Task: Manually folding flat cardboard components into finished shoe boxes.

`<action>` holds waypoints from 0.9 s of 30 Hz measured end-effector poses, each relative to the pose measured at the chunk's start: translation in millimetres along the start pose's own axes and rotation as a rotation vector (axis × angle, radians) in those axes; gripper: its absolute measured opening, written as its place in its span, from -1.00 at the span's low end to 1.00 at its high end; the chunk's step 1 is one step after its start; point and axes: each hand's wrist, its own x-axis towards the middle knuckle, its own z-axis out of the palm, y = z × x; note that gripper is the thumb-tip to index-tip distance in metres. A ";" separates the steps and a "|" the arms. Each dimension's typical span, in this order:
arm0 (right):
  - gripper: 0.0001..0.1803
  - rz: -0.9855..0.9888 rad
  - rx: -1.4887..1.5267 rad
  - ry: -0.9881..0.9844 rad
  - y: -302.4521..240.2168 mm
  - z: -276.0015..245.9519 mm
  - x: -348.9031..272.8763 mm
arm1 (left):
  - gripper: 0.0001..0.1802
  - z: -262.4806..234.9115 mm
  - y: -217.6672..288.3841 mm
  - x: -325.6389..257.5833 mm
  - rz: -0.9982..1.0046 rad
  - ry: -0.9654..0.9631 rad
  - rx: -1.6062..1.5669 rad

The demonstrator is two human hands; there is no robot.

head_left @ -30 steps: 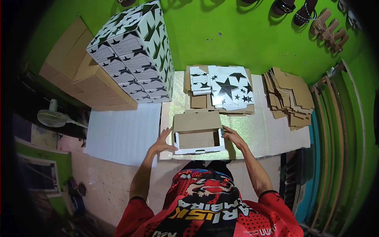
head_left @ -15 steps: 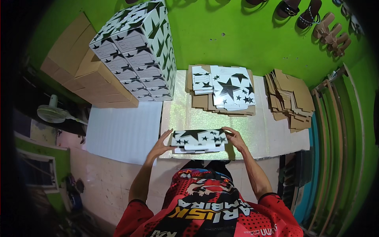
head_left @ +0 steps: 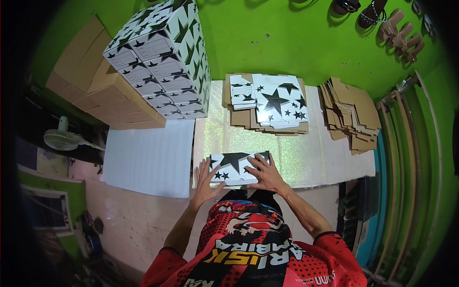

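Observation:
A white cardboard box [head_left: 233,168] printed with black stars lies at the near edge of the table, its lid down. My left hand [head_left: 206,182] rests against the box's left end, fingers stretched out and thumb near the front edge. Across the right part of the lid lies my right hand [head_left: 268,176], its fingers spread and flat on the star print. The box's right front corner is partly hidden under that hand.
Flat star-printed box blanks [head_left: 282,100] lie on brown cardboard at the table's back. Brown cardboard blanks [head_left: 351,112] are piled right. A tall stack of star boxes [head_left: 167,67] and a brown carton [head_left: 114,100] stand left, behind a white foam sheet [head_left: 148,158]. Sandals [head_left: 399,33] hang on the wall.
The box lid has gone down and its front flap no longer shows. My right hand has moved from the box's right end onto the lid; my left hand has shifted slightly right.

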 end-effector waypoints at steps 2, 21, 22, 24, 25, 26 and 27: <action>-0.07 0.045 -0.027 -0.018 4.5 6.1 0.9 | -0.09 -5.3 11.7 9.0 0.090 -0.114 0.149; -0.26 0.116 0.051 0.038 -5.6 2.7 0.4 | -0.47 31.5 -1.4 -22.1 0.484 0.005 0.400; -0.26 0.123 0.093 0.049 -6.0 3.4 -0.7 | -0.42 37.2 2.5 -22.0 0.470 0.004 0.397; -0.25 0.124 0.091 0.041 -5.8 4.4 -1.4 | -0.41 44.9 7.0 -19.7 0.425 -0.025 0.407; -0.24 0.122 0.088 0.037 -5.3 4.1 -1.2 | -0.39 47.6 6.6 -18.7 0.382 -0.051 0.420; -0.24 0.123 0.087 0.036 -5.4 4.1 -1.3 | -0.39 49.3 5.7 -18.5 0.382 -0.051 0.418; -0.24 0.122 0.092 0.039 -5.5 4.0 -1.2 | -0.39 50.9 4.8 -18.1 0.378 -0.084 0.412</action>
